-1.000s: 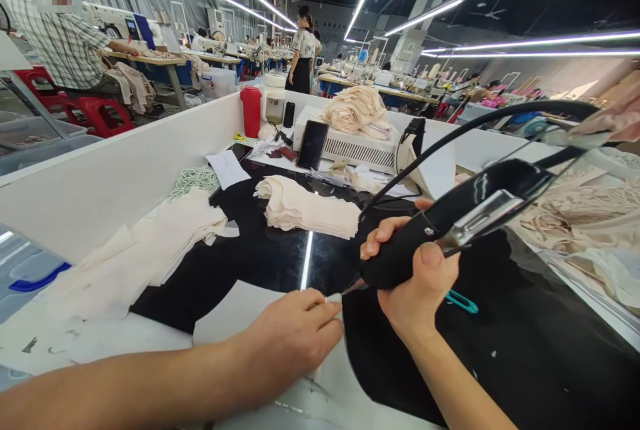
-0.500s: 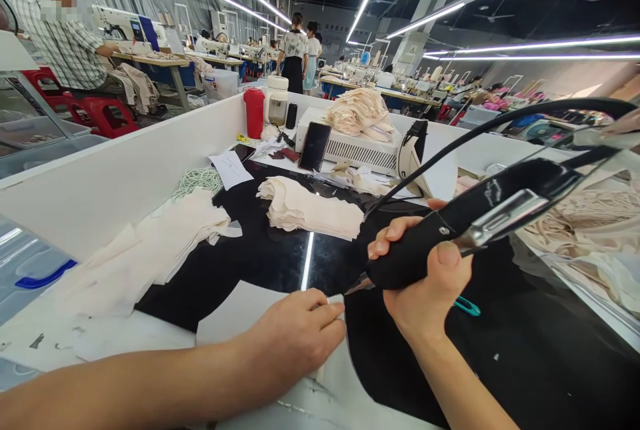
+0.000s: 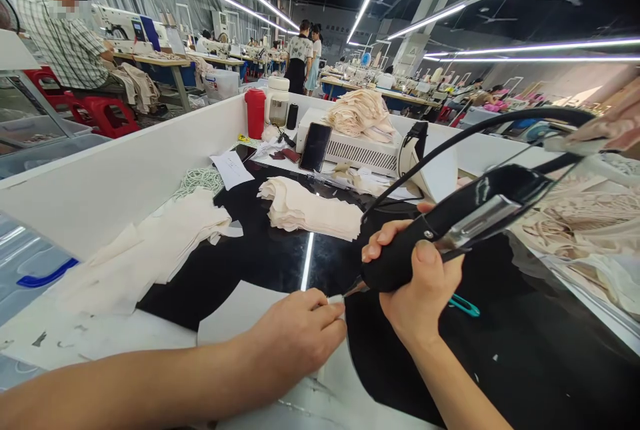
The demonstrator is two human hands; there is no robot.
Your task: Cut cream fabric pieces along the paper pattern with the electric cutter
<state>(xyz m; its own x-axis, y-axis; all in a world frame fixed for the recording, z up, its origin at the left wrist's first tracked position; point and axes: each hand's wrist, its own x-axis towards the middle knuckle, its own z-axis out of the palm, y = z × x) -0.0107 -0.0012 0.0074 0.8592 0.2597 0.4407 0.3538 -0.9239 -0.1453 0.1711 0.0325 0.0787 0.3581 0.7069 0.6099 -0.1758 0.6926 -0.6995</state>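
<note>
My right hand (image 3: 423, 280) is wrapped round a black corded hand tool (image 3: 400, 260) with a metal lever and a narrow metal tip. It tilts down to the left, its tip right at a small white piece (image 3: 336, 299) pinched in my left hand (image 3: 300, 337). Most of that piece is hidden by my fingers, so its kind is unclear. My left hand rests over a white sheet (image 3: 235, 310) on the black table surface (image 3: 240, 267). Just beyond both hands lies a stack of cream fabric pieces (image 3: 313, 210).
More cream fabric (image 3: 165, 237) lies to the left. A phone (image 3: 315, 147) leans against a vented white box (image 3: 365, 150) topped with cloth. A black cable (image 3: 465, 133) arches at right. Near my right wrist lies a teal threader-like item (image 3: 465, 305). Low white walls edge the table.
The tool and my right hand have shifted slightly left, bringing the tip against or very close to the white piece. My left hand has barely moved.
</note>
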